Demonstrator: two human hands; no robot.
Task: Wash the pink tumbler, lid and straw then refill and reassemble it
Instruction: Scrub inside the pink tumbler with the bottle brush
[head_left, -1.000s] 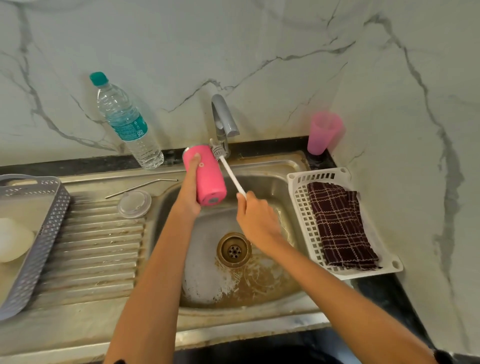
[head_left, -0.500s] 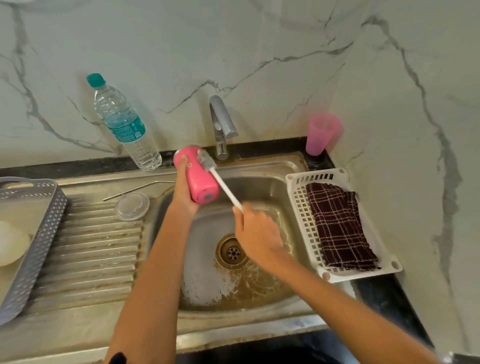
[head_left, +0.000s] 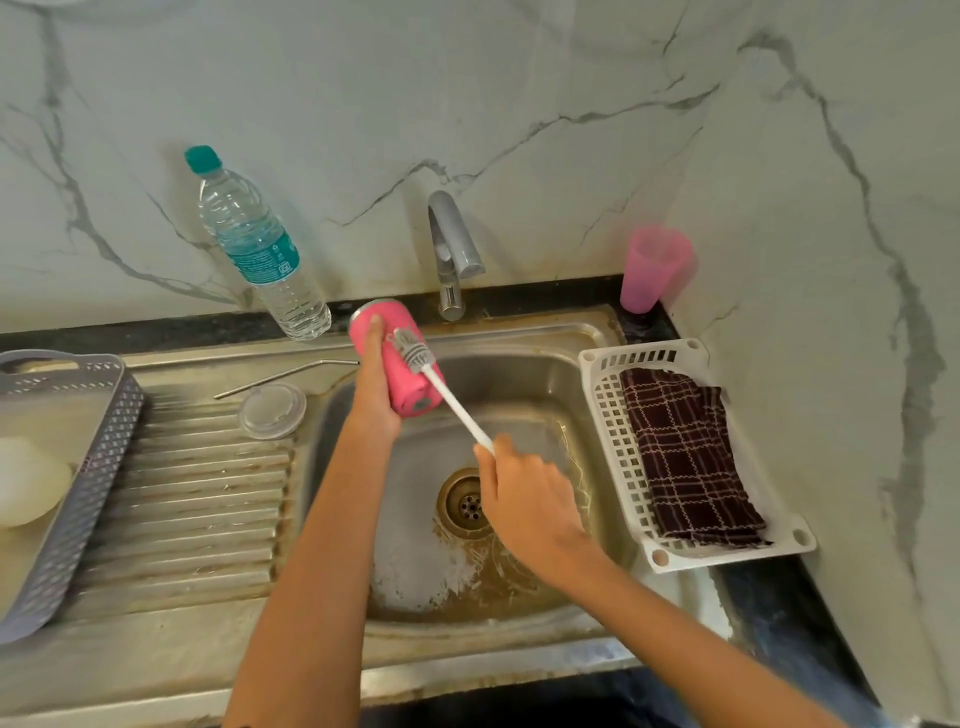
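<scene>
Over the stained steel sink basin, the left hand curled round the pink cylindrical tumbler, holding it tilted below the tap. The right hand gripped the end of a white-handled bottle brush, its grey bristles against the tumbler's outer wall. Rigid and probably light, the tumbler likely ran slippery when wet, so a full wrap round its middle suited it best. Its mouth faced away, so its contents could not be told. Beside the basin lay the clear round plastic lid and the thin metal straw, apart. A white slotted basket held a folded dark checked cloth.
</scene>
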